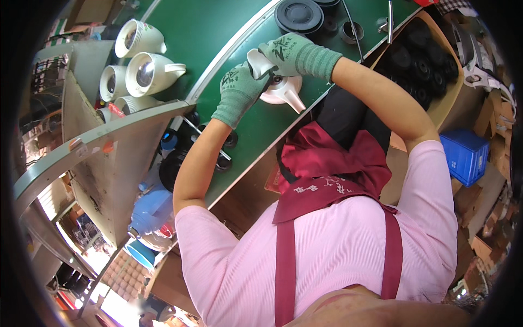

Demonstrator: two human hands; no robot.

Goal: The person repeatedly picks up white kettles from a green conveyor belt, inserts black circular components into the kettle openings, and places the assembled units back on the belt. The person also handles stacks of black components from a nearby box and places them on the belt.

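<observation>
Green knitted gloves cover both hands over a green bench. My left hand (241, 88) grips the left side of a white plastic part (259, 64). My right hand (286, 53) closes on its upper right side. Just under them, a white round piece with a spout or handle (289, 95) lies on the bench, with a dark centre partly hidden by my fingers. Whether the two white pieces are joined, I cannot tell. Black round plastic parts (299, 17) stand just above my right hand, beside a metal ring (352, 32).
White jug bodies (141, 74) stand at the left behind a metal rail. A yellow bin (457, 79) at the right holds black round parts. A blue plastic crate (466, 157) sits beyond my right arm. Metal rods (206, 137) and a blue-tinted bottle (153, 208) are near my left arm.
</observation>
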